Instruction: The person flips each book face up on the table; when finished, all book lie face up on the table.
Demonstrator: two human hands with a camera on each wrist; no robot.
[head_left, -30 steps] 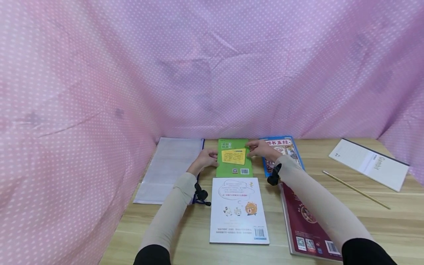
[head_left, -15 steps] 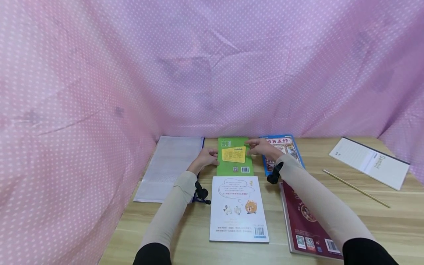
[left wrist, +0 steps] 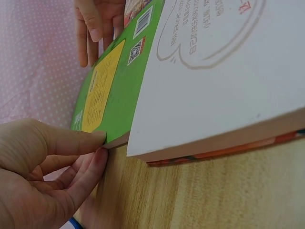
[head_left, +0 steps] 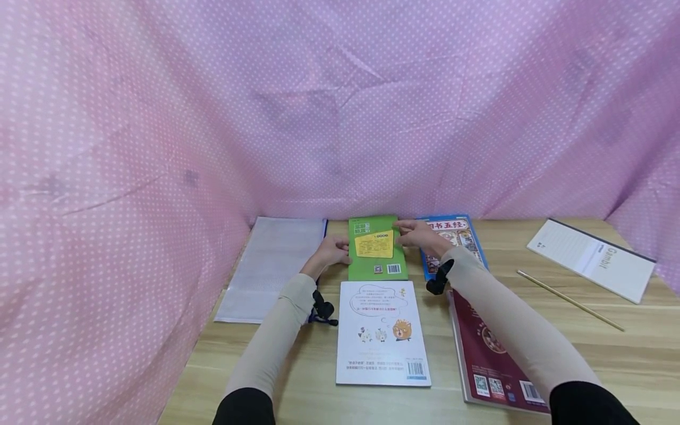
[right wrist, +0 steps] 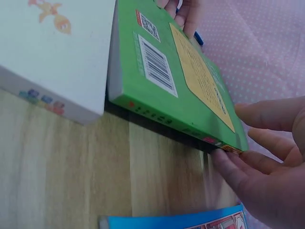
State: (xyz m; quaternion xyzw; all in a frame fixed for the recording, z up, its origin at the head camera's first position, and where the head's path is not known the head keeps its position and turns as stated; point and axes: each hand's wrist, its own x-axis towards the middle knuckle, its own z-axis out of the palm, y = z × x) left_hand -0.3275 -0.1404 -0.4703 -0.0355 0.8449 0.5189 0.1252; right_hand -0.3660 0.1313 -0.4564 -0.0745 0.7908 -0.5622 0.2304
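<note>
A green book [head_left: 378, 267] with a yellow panel lies back cover up at the far middle of the wooden table [head_left: 531, 265]. My left hand [head_left: 333, 250] pinches its left edge. In the left wrist view that hand [left wrist: 57, 162] has its thumb on the cover [left wrist: 119, 90] and its fingers beneath. My right hand [head_left: 417, 235] grips the book's far right corner. Seen from the right wrist, the right hand [right wrist: 267, 157] has fingers under the green book [right wrist: 167, 90], whose right side is raised slightly off the table. A white book [head_left: 382, 336] lies just in front of it.
A blue book [head_left: 457, 231] lies right of the green one, with a dark red book [head_left: 489, 348] in front of it. A white mesh pouch [head_left: 271, 268] is at left. A notepad [head_left: 592, 260] and a thin stick [head_left: 571, 301] lie at right. Pink dotted cloth [head_left: 159, 147] encloses the table.
The green book has shifted a little toward the back cloth, both hands staying on its edges. Everything else stays put.
</note>
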